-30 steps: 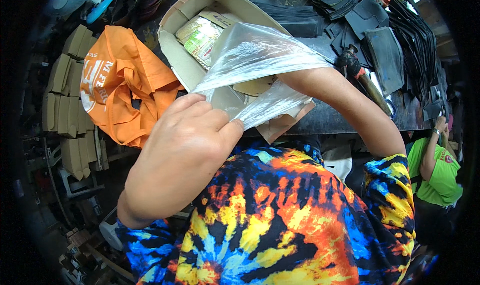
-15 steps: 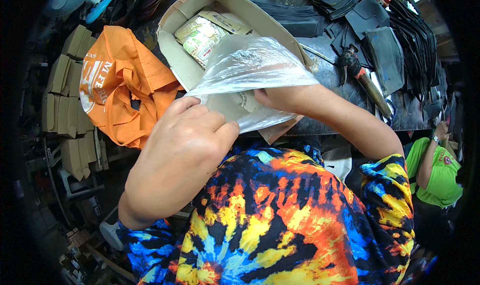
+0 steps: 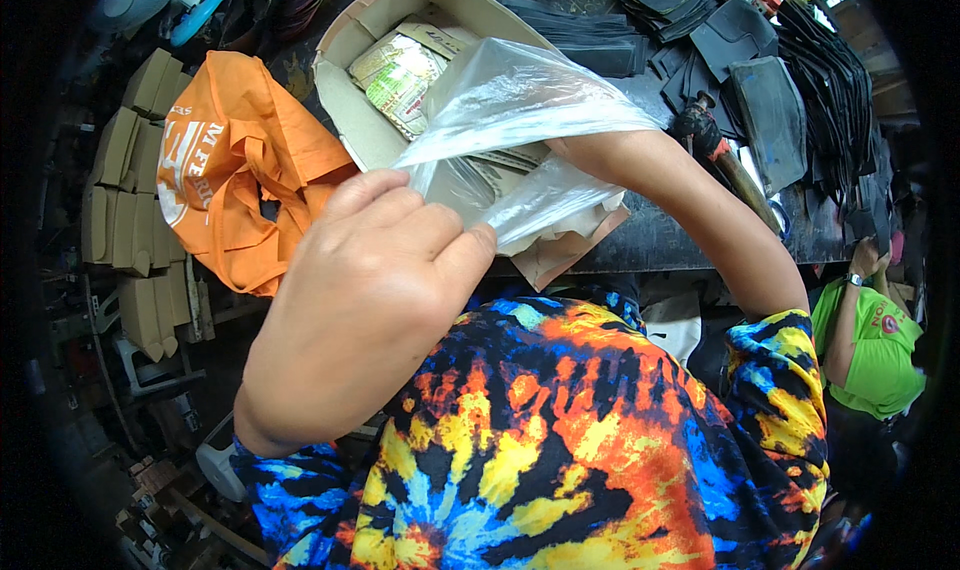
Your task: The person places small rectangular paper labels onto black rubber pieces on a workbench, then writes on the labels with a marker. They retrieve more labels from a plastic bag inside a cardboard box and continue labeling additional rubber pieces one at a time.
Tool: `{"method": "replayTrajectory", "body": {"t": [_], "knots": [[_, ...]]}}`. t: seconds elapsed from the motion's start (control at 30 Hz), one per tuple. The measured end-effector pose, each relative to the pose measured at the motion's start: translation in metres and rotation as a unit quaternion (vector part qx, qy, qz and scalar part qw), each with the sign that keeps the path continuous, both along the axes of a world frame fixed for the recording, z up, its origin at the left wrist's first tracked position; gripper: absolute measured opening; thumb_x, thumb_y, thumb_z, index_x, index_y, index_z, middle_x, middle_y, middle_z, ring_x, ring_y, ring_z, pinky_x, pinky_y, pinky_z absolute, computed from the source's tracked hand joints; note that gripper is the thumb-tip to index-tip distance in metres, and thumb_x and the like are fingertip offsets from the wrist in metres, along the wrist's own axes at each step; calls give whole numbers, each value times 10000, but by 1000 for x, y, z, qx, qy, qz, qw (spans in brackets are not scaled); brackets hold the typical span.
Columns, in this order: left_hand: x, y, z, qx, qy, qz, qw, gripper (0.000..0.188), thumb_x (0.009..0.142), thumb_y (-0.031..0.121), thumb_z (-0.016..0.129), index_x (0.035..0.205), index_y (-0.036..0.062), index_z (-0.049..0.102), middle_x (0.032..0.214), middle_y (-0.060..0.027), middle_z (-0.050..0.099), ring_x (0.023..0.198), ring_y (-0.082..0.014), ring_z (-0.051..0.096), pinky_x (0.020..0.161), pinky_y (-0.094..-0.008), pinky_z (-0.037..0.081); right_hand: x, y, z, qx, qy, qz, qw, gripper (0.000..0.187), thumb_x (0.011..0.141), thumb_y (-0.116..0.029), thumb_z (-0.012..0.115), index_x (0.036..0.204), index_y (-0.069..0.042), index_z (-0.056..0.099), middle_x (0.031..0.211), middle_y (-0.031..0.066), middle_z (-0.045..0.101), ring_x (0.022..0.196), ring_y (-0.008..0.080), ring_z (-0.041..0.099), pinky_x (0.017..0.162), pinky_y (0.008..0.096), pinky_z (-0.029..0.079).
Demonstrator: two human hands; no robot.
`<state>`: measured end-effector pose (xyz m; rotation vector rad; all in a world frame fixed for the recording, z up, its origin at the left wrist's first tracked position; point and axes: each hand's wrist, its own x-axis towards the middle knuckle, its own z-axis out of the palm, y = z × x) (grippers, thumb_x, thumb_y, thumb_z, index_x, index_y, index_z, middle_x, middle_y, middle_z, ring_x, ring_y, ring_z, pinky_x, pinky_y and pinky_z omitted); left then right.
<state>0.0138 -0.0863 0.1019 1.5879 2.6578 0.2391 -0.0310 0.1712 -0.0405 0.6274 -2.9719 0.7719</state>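
Observation:
A clear plastic bag (image 3: 520, 95) spreads across the front part of an open cardboard box (image 3: 345, 35). My left hand (image 3: 375, 255) is closed, its thumb and fingers pinching the near left edge of the bag's mouth. Through that mouth goes my right hand (image 3: 592, 153); the film and the bag's rim cover its fingers, so I cannot see whether they grip anything. Behind the bag, in the box, lie printed packets (image 3: 400, 80) in green, white and tan. A crumpled brown paper piece (image 3: 570, 250) sticks out below the bag at the table's edge.
An orange cloth bag (image 3: 225, 110) slumps left of the box, beside stacked small cardboard boxes (image 3: 118, 150). To the right are a hammer (image 3: 745, 185) and piles of black flat pieces (image 3: 825, 100). A person in a green shirt (image 3: 875, 355) is at far right.
My right hand has moved farther away and slightly right inside the bag, pulling its film upward and opening the mouth wider. My left hand has shifted slightly right, still pinching the edge.

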Motion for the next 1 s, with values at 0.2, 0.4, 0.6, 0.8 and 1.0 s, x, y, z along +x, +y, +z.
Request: {"method": "replayTrajectory", "body": {"t": [0.2,0.4,0.6,0.8,1.0], "knots": [[0,2,5,26,16,30,999,256,827,32,680,1066,68,768,915,-80,717,919,-275,698,1046,-492,489,-2,-14,-9,17,53,-14,998,363,919,-248,701,1216,-38,705,1138,222,708,1063,416,665,958,477,529],[-4,-3,6,37,21,43,998,251,812,16,695,1046,72,768,898,-77,720,901,-271,700,1065,-499,472,-1,-25,-23,-19,119,0,993,398,863,-282,765,1172,-36,722,1159,213,704,1109,401,646,994,476,506],[-2,-4,3,25,-2,45,999,251,811,7,693,1040,76,767,901,-76,720,895,-277,701,1076,-514,461,3,-25,-15,-64,86,7,994,348,901,-164,669,1239,-84,698,1242,208,679,1164,408,633,1024,487,507],[0,-10,6,27,8,59,998,262,804,0,692,1043,76,765,920,-79,724,913,-281,702,1096,-520,450,-1,-17,1,-8,24,-17,1000,276,973,-125,586,1216,-45,689,1201,254,697,1117,440,666,992,497,534],[-3,-8,5,42,24,59,997,265,807,-4,690,1050,74,761,922,-85,727,896,-276,705,1101,-530,445,-11,0,11,0,52,11,999,267,981,-72,573,1222,-25,679,1182,256,706,1112,436,665,980,474,546]]}}
